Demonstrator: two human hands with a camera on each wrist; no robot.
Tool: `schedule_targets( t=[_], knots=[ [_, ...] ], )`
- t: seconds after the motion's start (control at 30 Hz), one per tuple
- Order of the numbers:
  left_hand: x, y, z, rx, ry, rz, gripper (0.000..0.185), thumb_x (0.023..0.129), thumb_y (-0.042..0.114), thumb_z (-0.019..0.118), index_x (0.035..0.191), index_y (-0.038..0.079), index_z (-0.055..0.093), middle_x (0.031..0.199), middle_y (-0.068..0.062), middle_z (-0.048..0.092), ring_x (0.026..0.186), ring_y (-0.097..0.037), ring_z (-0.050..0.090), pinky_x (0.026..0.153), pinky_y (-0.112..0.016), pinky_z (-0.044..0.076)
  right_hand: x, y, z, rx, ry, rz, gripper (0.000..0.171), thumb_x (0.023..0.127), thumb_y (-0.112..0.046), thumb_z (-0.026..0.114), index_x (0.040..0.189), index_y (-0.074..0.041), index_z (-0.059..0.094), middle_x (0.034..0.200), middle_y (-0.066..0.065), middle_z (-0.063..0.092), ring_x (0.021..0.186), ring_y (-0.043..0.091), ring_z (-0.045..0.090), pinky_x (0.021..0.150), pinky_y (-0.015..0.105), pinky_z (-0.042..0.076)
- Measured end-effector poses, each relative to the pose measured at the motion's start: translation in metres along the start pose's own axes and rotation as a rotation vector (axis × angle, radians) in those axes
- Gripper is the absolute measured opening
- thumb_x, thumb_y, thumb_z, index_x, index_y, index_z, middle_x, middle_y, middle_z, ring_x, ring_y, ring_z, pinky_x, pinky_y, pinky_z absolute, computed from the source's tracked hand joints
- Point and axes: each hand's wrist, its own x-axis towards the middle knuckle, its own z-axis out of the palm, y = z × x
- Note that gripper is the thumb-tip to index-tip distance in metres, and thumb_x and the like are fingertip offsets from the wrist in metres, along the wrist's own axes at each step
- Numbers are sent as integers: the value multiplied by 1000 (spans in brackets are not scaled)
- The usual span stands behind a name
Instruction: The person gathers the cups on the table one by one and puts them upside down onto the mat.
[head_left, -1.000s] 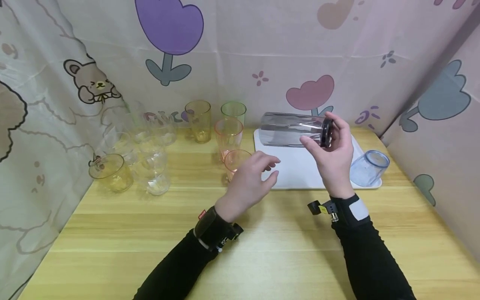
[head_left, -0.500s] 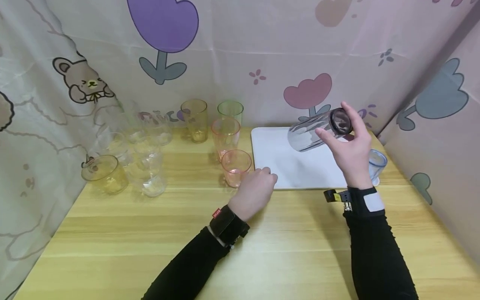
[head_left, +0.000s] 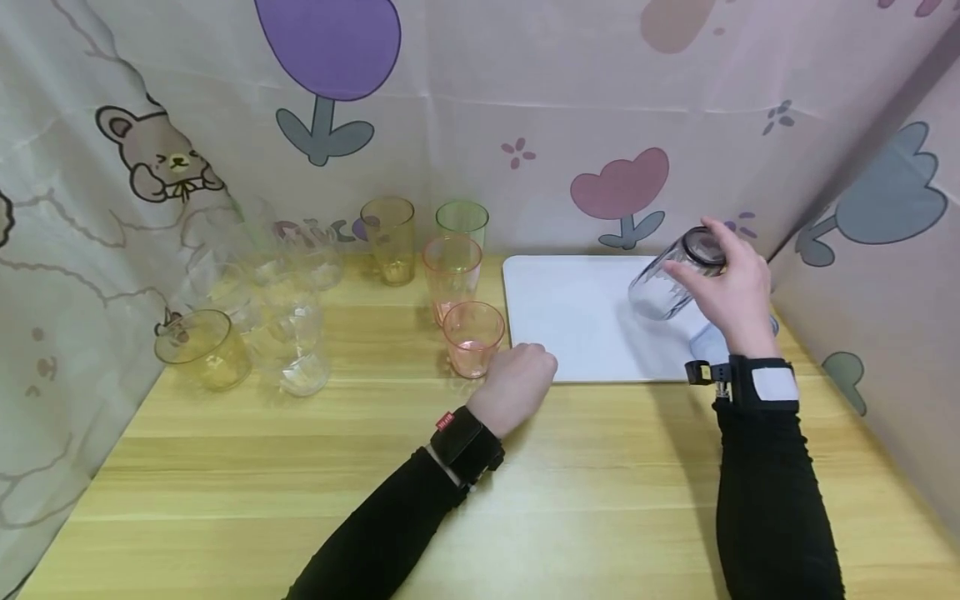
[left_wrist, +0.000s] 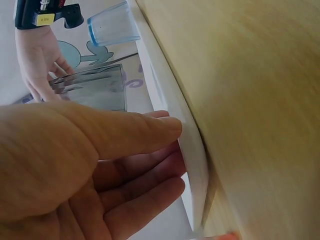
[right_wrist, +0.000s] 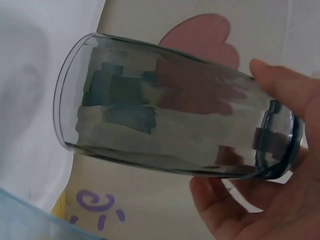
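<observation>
Pale yellow wood, its grain running in long bands, makes up the tabletop (head_left: 600,500); hanging cloths (head_left: 465,67) printed with a purple tulip, a bear and pastel flowers surround it, the fabric softly creased. A smooth white tray (head_left: 570,333) with rounded corners lies toward the back right. Over its right part, the right hand (head_left: 735,292) grasps a grey tumbler (head_left: 667,279), thumb and fingers around its thick dark base; the smoky, see-through cylinder tilts mouth-down. A tapered blue glass (left_wrist: 114,25) sits mouth-down on the tray's right end. The left hand (head_left: 517,383) has its thumb and bent fingers closed on the tray's near left rim. Just beside it stands a squat pink glass (head_left: 474,339), with a taller pink glass (head_left: 453,279), a green glass (head_left: 462,218) and a tall amber glass (head_left: 388,240) behind. Colourless glasses (head_left: 303,371) cluster at left, their outlines overlapping, beside a low amber glass (head_left: 206,350).
</observation>
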Motion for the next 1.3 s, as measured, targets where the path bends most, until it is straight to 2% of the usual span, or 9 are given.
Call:
schedule_targets(
  t=[0.27, 0.57, 0.77, 1.03, 1.3],
  knots=[
    [3, -1, 1, -26, -11, -6, 26, 90, -7, 66, 80, 15, 75, 77, 1, 69, 71, -13, 67, 54, -28, 56, 9, 19, 1, -90, -69, 113, 84, 99, -42, 67, 166, -13, 25, 165, 31, 25, 151, 55, 15, 119, 69, 19],
    [4, 0, 1, -9, -20, -21, 25, 92, -5, 66, 81, 16, 76, 78, 1, 70, 73, -15, 69, 53, -28, 56, 12, 34, 5, -97, -129, 176, 84, 102, -44, 61, 168, -19, 16, 164, 36, 13, 150, 56, 13, 113, 79, 23],
    [5, 0, 2, -10, -33, -28, 24, 93, -4, 67, 82, 16, 76, 80, 1, 70, 74, -15, 69, 53, -29, 56, 14, 40, 7, -77, -113, 198, 79, 104, -38, 59, 168, -19, 16, 165, 33, 10, 150, 54, 12, 114, 76, 24],
    [6, 1, 2, 1, -39, -26, 23, 93, -2, 67, 84, 16, 77, 81, 1, 70, 77, -16, 70, 55, -29, 57, 18, 49, 1, -90, -76, 223, 77, 105, -31, 60, 167, -14, 18, 164, 36, 7, 149, 55, 12, 118, 73, 22],
    [6, 1, 2, -9, -42, -30, 23, 93, -2, 67, 84, 16, 77, 81, 1, 70, 77, -16, 70, 55, -29, 57, 20, 55, 3, -93, -61, 221, 75, 105, -31, 59, 167, -19, 19, 165, 34, 5, 151, 54, 10, 122, 69, 19]
  ],
)
